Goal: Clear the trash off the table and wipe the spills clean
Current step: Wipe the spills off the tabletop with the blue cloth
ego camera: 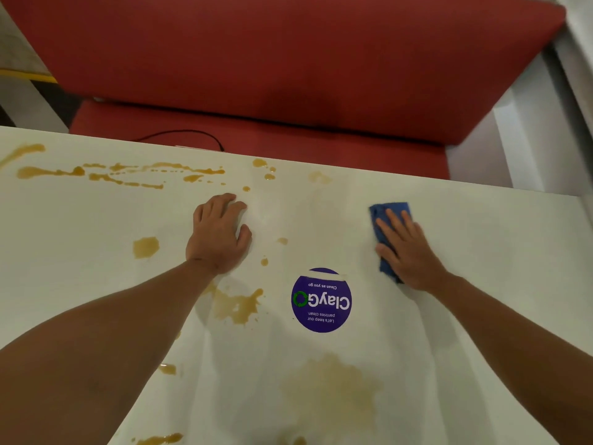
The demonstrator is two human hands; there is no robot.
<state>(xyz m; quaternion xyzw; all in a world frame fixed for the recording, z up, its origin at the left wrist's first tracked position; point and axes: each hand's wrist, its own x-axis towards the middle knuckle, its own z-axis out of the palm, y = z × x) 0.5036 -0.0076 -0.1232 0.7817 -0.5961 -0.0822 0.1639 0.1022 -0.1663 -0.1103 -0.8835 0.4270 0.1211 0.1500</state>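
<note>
Flat, fingers spread, my right hand (407,248) presses the blue cloth (386,232) onto the bench (497,284) toward its right edge; my left hand (218,232) rests open. Soft and limp, the cloth needs palm pressure. Brown spills (237,305) remain leftward.

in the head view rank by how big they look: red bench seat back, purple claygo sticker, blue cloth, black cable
1. red bench seat back
2. purple ClayGo sticker
3. blue cloth, partly hidden under the right hand, so unsure against the sticker
4. black cable, thinnest
</note>
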